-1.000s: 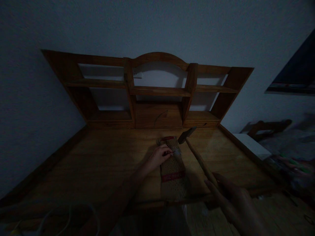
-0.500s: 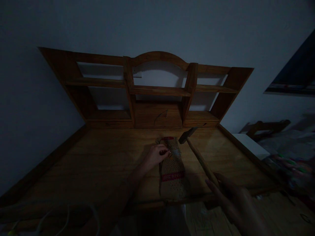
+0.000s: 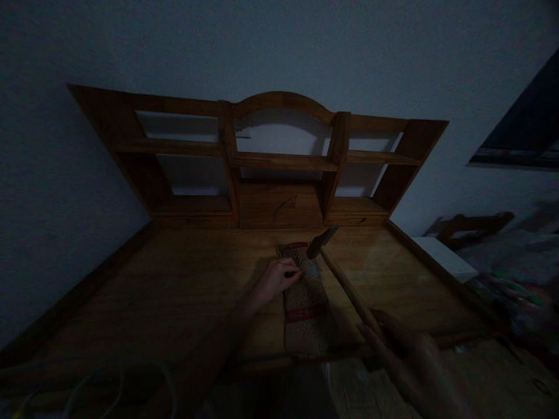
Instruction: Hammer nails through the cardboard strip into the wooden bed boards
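Observation:
My right hand is wrapped round the wooden handle of a hammer. The hammer's dark head is raised over the far right part of a patterned cloth strip, which has red bands and small dark specks. My left hand rests on the left side of this strip, thumb and fingertips pinched together. What the pinch holds is too small and dark to make out. Close to its fingertips, a pale, shiny patch lies on the strip.
The strip lies on a wooden desk with a raised shelf unit along its back. A white surface and a wooden chair back stand to the right. Pale cables hang at the lower left.
The hammer has moved left, its head now over the strip instead of right of it. My right hand has shifted slightly left with it; my left hand stays almost in place.

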